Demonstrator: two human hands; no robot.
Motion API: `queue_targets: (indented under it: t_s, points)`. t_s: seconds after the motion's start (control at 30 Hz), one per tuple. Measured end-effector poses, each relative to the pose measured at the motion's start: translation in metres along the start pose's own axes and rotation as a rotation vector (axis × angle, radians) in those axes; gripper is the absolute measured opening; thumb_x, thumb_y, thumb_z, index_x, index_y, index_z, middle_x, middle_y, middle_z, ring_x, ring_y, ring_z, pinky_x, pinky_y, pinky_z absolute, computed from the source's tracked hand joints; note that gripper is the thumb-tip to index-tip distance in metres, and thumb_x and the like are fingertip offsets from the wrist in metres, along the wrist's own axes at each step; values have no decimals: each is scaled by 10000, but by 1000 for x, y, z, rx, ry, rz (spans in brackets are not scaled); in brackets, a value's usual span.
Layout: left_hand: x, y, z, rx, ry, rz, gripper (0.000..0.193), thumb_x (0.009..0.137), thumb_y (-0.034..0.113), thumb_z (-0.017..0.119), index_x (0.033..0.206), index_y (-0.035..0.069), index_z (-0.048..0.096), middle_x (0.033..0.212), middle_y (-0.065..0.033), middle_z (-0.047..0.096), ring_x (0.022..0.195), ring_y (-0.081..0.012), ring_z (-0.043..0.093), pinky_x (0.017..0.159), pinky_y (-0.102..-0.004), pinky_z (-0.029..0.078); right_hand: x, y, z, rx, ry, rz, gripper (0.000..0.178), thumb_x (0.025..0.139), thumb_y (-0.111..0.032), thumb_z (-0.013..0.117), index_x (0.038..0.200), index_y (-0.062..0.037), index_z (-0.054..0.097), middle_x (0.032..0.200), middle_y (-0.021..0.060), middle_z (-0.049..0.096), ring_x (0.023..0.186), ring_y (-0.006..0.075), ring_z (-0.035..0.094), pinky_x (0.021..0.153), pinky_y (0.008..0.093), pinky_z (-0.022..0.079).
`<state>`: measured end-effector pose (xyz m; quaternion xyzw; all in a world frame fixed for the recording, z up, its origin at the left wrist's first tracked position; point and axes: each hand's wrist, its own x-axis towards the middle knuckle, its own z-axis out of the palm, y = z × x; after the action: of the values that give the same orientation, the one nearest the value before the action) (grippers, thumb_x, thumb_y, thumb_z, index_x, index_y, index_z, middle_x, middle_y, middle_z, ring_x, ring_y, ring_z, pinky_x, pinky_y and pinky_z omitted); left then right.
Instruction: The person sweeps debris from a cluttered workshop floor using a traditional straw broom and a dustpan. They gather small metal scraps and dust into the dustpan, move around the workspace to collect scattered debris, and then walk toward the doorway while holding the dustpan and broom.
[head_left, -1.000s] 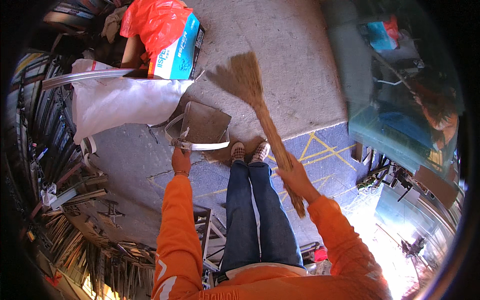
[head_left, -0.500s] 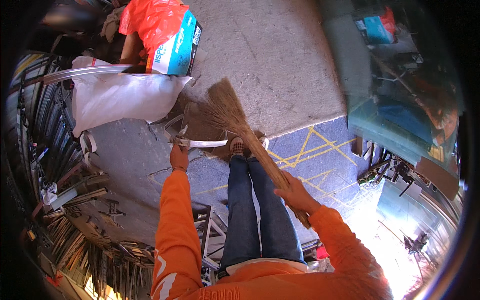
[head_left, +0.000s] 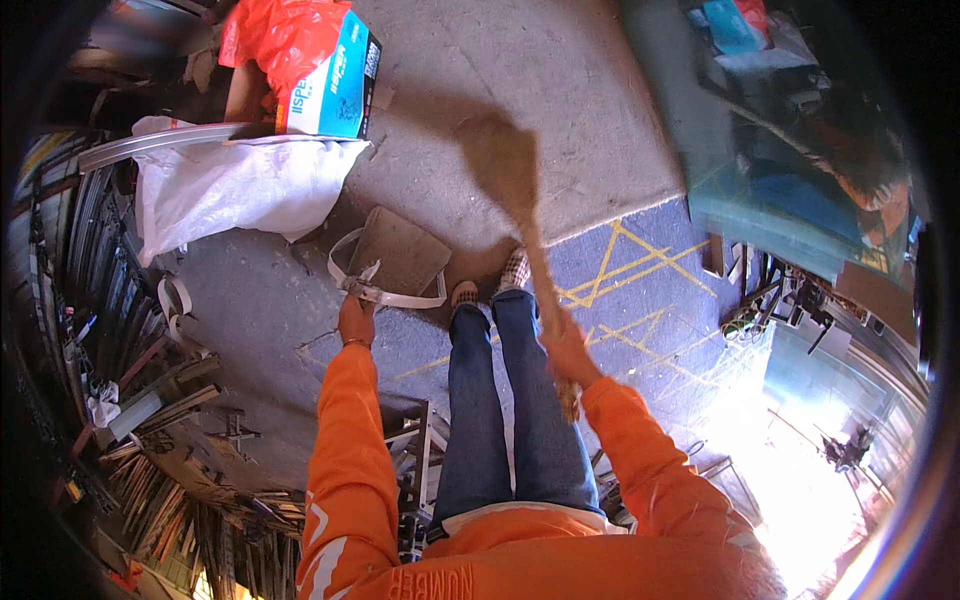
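Broom motion-blurred, worst at the bristle head; can't tell if its tips touch the floor. Right hand a bit smeared, fingers partly hidden around the handle. Left hand covers part of the dustpan grip; its far-side fingertips out of sight. Red plastic bag cut by upper edge, hides inside of box. White sack partly behind box and metal strip. Orange shirt cut at lower edge. Floor specks too small to identify.

There are one broom, one dustpan, two shoes and one white sack.
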<state>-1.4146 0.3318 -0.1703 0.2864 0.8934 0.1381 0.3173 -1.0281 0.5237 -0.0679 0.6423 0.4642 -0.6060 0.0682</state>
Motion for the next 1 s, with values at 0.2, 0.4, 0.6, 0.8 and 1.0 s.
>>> queue_targets:
  t_s: [0.2,0.4,0.6,0.8,1.0]
  points:
    - [-1,-12,14,268,31,67,311,819,158,730,1055,18,583,989,-211,651,954,-436,612,810,-507,478,-117,-6,8,132,-271,159,652,822,-139,701,1411,-80,428,797,126,612,554,220,621,453,364,512]
    - [13,-47,-1,268,55,154,290,830,209,718,976,16,558,989,-209,629,972,-426,599,817,-510,480,-91,-26,22,199,-97,102,652,823,-134,706,1411,-72,431,851,143,633,587,218,641,466,341,518]
    - [27,-11,13,236,11,197,284,833,177,718,1012,6,579,1024,-218,634,1004,-427,595,855,-500,479,-59,13,76,-3,62,-77,657,830,-142,708,1415,-60,419,808,115,617,540,214,615,443,348,516]
    - [34,-43,0,365,85,274,336,828,224,709,1066,14,599,1067,-224,641,1013,-433,598,867,-500,475,-144,-9,41,354,-289,193,685,814,-148,738,1412,-17,431,739,106,615,485,189,604,444,343,511]
    - [13,14,2,357,-67,323,350,823,198,706,1108,30,592,1077,-204,641,1015,-417,602,864,-492,481,-127,30,-8,498,212,130,314,841,-95,703,1108,7,576,671,89,592,479,176,584,402,332,479]
